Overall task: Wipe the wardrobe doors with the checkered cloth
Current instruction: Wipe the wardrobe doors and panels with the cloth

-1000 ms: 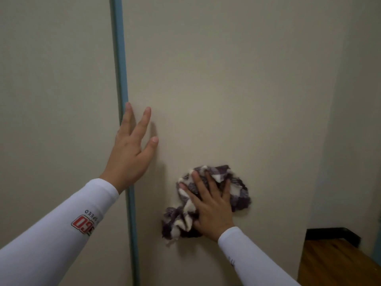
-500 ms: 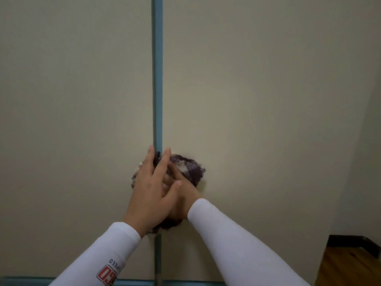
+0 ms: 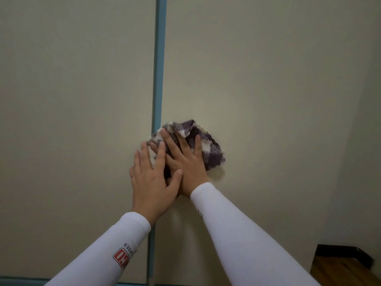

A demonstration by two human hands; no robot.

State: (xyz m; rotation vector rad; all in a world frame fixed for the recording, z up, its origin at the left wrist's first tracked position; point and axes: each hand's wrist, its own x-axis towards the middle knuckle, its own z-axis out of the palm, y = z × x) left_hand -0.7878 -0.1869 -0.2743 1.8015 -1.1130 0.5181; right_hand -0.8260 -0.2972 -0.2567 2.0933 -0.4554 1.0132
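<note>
Two cream wardrobe doors fill the view, the left door point(image 3: 72, 120) and the right door point(image 3: 257, 89), split by a blue-grey vertical strip point(image 3: 159, 58). A crumpled purple-and-white checkered cloth point(image 3: 206, 145) is bunched against the right door just beside the strip. My right hand point(image 3: 185, 159) lies flat on the cloth with fingers spread, pressing it to the door. My left hand point(image 3: 152, 178) rests flat over the strip, partly overlapping my right hand and the cloth's left edge. Both arms wear white sleeves.
A side wall point(image 3: 360, 162) stands at the right. A dark skirting board point(image 3: 340, 254) and wooden floor point(image 3: 340, 271) show at the lower right. A blue-grey horizontal strip point(image 3: 20, 281) runs along the doors' bottom left.
The cloth and my right hand slid left to the strip, then slightly right. My left hand dropped from the strip higher up onto the right hand and cloth.
</note>
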